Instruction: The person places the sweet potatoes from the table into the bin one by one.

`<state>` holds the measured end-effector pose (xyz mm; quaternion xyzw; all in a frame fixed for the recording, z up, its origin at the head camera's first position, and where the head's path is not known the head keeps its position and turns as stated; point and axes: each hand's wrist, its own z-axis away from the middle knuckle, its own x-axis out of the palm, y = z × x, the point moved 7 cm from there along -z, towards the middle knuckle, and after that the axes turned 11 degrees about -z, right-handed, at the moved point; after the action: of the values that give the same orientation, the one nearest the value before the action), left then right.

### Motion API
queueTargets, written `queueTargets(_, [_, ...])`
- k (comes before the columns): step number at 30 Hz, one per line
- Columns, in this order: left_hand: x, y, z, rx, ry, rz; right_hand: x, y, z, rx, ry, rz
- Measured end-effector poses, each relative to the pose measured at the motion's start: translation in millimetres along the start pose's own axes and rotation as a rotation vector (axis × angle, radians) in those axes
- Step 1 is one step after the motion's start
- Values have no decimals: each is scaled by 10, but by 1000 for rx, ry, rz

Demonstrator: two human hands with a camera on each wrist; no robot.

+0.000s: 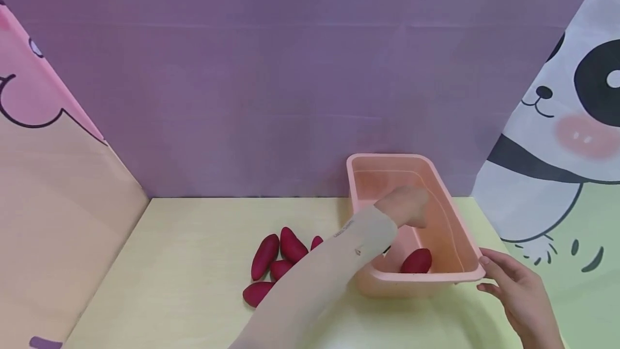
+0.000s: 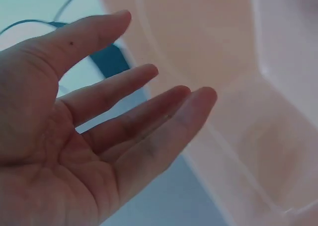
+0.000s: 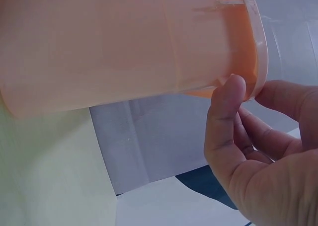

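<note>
Fingers: left hand (image 2: 94,136) loosely spread, empty; right hand (image 1: 525,287) pinching basin (image 1: 411,287) rim, near right corner. Table (image 1: 169,263), pale. Basin upon it, pink: probably light, slightly flexible; grip rim. Red tubers (image 1: 417,261), one inside, others leftward: likely firm, smooth; grasp mid-body.

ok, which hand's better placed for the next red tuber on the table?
Left hand, probably: open, empty and nearer the red tubers. The right hand grips the pink bin by its rim.
</note>
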<state>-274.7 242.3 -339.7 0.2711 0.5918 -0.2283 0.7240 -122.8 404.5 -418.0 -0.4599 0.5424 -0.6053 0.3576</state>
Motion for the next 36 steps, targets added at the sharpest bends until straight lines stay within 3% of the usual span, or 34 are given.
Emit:
queueTargets(5, [-278,-9,333,114,109,-9,-16,35,-6,56,33,42])
queueTargets(7, [-363,-57,497,150,156,31,-15,40,-2,68,35,39])
queueTargets(11, [-422,-254,833,183,226,112,-17,44,7,73,34,30])
queueTargets(14, [-381,-445,1073,181,266,76,-19,37,16,61,25,19])
queueTargets(17, [-276,-654,1302,188,315,30,-15,29,29,47,8,-2])
queueTargets(23, [39,-1161,1782,237,487,34,0,29,22,46,-7,-16])
queueTargets(30, [525,-1661,2197,187,466,122,-55,40,1,42,8,-24])
queueTargets(36, [814,-1928,2376,120,431,211,-99,37,-28,35,24,-16])
